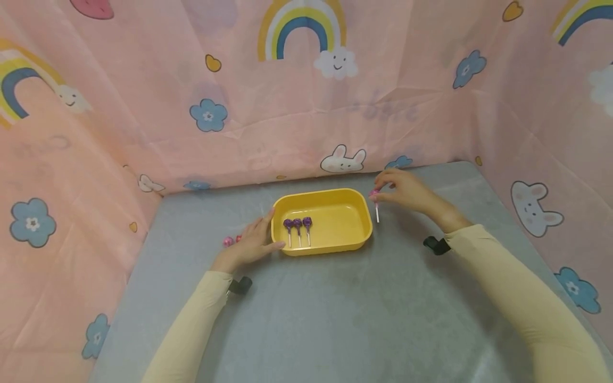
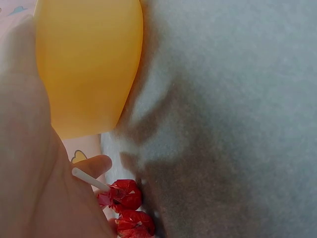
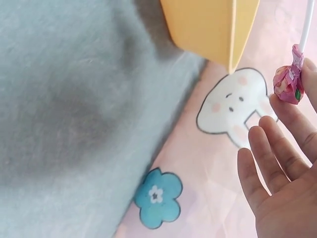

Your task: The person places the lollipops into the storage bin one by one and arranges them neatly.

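A yellow tray point(image 1: 337, 248) holds three purple-wrapped lollipops point(image 1: 298, 223) lined up in its left part. Against the tray's left end rests my left hand point(image 1: 246, 244), fingers straight and thumb at the near rim. My right hand point(image 1: 404, 189) pinches a pink lollipop point(image 3: 288, 84) by its wrapped head between thumb and index finger, just beyond the tray's right end. Its stick point(image 1: 377, 214) points down in the head view. Beside the left hand lie a pink lollipop point(image 1: 228, 241) and red-wrapped lollipops point(image 2: 126, 195), partly hidden by that hand in the head view.
The grey table point(image 1: 335, 314) stretches in front of the tray and to both sides. A pink printed cloth point(image 1: 297, 106) stands as a wall behind the table and along its sides. Dark straps point(image 1: 436, 245) hang at both wrists.
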Available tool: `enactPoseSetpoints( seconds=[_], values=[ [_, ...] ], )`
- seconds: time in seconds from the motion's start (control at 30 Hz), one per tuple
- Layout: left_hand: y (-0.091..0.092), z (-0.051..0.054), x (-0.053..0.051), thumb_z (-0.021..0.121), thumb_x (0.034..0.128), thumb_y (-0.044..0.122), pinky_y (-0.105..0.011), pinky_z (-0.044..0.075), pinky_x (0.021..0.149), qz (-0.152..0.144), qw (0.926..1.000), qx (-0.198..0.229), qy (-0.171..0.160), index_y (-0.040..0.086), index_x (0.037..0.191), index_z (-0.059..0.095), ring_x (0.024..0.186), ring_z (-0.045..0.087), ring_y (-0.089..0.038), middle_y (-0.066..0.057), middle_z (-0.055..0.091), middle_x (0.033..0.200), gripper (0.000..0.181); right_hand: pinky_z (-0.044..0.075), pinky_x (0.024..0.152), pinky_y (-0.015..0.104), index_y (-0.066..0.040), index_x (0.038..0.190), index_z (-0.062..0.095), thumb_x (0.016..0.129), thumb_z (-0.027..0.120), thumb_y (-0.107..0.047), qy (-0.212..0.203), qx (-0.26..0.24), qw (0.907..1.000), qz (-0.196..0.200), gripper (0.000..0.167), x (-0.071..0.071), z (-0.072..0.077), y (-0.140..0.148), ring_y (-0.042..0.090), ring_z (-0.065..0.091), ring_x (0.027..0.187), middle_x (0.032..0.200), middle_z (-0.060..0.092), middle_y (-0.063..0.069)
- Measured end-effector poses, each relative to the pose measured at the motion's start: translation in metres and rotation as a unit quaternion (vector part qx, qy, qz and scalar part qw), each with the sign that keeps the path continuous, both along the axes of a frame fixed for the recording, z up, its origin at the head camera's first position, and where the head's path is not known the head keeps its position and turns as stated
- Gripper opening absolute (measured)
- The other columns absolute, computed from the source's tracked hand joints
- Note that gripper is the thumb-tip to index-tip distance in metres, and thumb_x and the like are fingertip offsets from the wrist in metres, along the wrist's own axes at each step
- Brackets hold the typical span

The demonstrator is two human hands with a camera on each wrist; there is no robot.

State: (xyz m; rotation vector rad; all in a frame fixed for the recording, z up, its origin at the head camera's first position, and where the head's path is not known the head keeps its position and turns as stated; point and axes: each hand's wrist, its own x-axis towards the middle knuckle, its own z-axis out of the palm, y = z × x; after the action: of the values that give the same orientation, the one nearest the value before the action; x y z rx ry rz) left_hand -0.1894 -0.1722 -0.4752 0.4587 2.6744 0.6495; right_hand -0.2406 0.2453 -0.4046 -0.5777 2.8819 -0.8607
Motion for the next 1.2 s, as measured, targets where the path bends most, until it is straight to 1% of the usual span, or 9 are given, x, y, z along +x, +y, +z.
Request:
enactPoseSetpoints(
  seconds=[0.1, 0.3, 0.43, 0.57, 0.73, 0.83, 1.0, 1.13, 1.2],
  values=[
    [-0.001, -0.001, 0.001, 0.057, 0.0931, 0.058, -0.060, 0.007, 0.125, -0.001, 1.0000, 0.003, 0.001, 0.028, 0.159, -0.013, 0.155, 0.009, -0.040, -0.014, 0.014, 0.167, 0.100, 0.048, 0.102, 0.057, -0.009, 0.102, 0.072, 0.087, 0.076, -0.034, -0.001, -0.006, 1.0000, 0.006, 0.029, 0.000, 0.002, -0.007, 0.036, 0.056, 0.118, 0.129, 0.060, 0.015],
    [-0.001, 0.000, 0.001, 0.056, 0.0932, 0.060, -0.060, 0.006, 0.125, -0.003, 1.0000, -0.001, -0.002, 0.028, 0.158, -0.014, 0.155, 0.008, -0.040, -0.012, 0.012, 0.168, 0.100, 0.048, 0.104, 0.055, -0.010, 0.100, 0.072, 0.086, 0.077, -0.035, -0.007, -0.001, 1.0000, 0.000, 0.029, -0.003, 0.003, -0.018, 0.035, 0.056, 0.119, 0.129, 0.061, 0.014],
    [0.000, 0.003, 0.002, 0.056, 0.0929, 0.061, -0.059, 0.006, 0.125, -0.003, 1.0000, -0.004, -0.003, 0.028, 0.158, -0.013, 0.155, 0.008, -0.039, -0.012, 0.012, 0.168, 0.101, 0.048, 0.104, 0.055, -0.010, 0.101, 0.072, 0.086, 0.077, -0.035, -0.008, -0.004, 0.9999, 0.007, 0.030, -0.005, 0.005, -0.024, 0.034, 0.056, 0.120, 0.127, 0.062, 0.013],
    [0.000, 0.002, 0.001, 0.055, 0.0929, 0.061, -0.059, 0.005, 0.125, -0.005, 1.0000, -0.005, 0.000, 0.028, 0.158, -0.013, 0.155, 0.009, -0.039, -0.012, 0.012, 0.168, 0.100, 0.047, 0.104, 0.056, -0.009, 0.102, 0.073, 0.087, 0.076, -0.034, -0.005, -0.015, 0.9997, 0.021, 0.029, -0.007, 0.006, -0.029, 0.034, 0.055, 0.123, 0.126, 0.063, 0.014],
    [0.000, 0.001, 0.001, 0.056, 0.0933, 0.059, -0.060, 0.006, 0.125, -0.008, 1.0000, -0.002, 0.003, 0.026, 0.159, -0.013, 0.155, 0.009, -0.040, -0.013, 0.013, 0.168, 0.100, 0.047, 0.101, 0.052, -0.010, 0.099, 0.075, 0.088, 0.076, -0.032, -0.003, -0.024, 0.9993, 0.028, 0.025, -0.011, 0.005, -0.037, 0.031, 0.056, 0.115, 0.119, 0.064, 0.012],
    [0.000, 0.002, 0.001, 0.056, 0.0932, 0.059, -0.060, 0.005, 0.125, -0.006, 1.0000, -0.002, 0.000, 0.027, 0.159, -0.013, 0.155, 0.008, -0.040, -0.013, 0.012, 0.168, 0.101, 0.048, 0.095, 0.048, -0.012, 0.097, 0.074, 0.088, 0.076, -0.032, 0.000, -0.030, 0.9990, 0.034, 0.022, -0.012, 0.006, -0.042, 0.031, 0.056, 0.108, 0.112, 0.064, 0.009],
    [0.001, 0.004, 0.001, 0.056, 0.0929, 0.060, -0.060, 0.005, 0.125, -0.003, 1.0000, -0.004, -0.001, 0.028, 0.158, -0.014, 0.155, 0.008, -0.040, -0.012, 0.012, 0.168, 0.101, 0.047, 0.088, 0.043, -0.013, 0.098, 0.071, 0.088, 0.075, -0.031, 0.004, -0.030, 0.9986, 0.044, 0.021, -0.013, 0.008, -0.051, 0.030, 0.055, 0.102, 0.105, 0.065, 0.007],
    [0.002, 0.005, 0.002, 0.056, 0.0927, 0.060, -0.059, 0.006, 0.125, -0.005, 1.0000, -0.004, 0.000, 0.027, 0.159, -0.012, 0.155, 0.009, -0.039, -0.012, 0.013, 0.168, 0.101, 0.047, 0.090, 0.044, -0.013, 0.096, 0.073, 0.088, 0.075, -0.032, 0.010, -0.027, 0.9981, 0.054, 0.020, -0.013, 0.008, -0.058, 0.029, 0.055, 0.104, 0.106, 0.067, 0.006],
    [0.001, 0.002, 0.002, 0.056, 0.0927, 0.060, -0.058, 0.006, 0.126, -0.005, 1.0000, -0.003, -0.001, 0.028, 0.159, -0.012, 0.155, 0.009, -0.039, -0.012, 0.013, 0.168, 0.101, 0.047, 0.091, 0.045, -0.012, 0.096, 0.073, 0.088, 0.075, -0.032, 0.012, -0.026, 0.9980, 0.057, 0.022, -0.013, 0.008, -0.061, 0.029, 0.055, 0.105, 0.107, 0.068, 0.006]
  ],
)
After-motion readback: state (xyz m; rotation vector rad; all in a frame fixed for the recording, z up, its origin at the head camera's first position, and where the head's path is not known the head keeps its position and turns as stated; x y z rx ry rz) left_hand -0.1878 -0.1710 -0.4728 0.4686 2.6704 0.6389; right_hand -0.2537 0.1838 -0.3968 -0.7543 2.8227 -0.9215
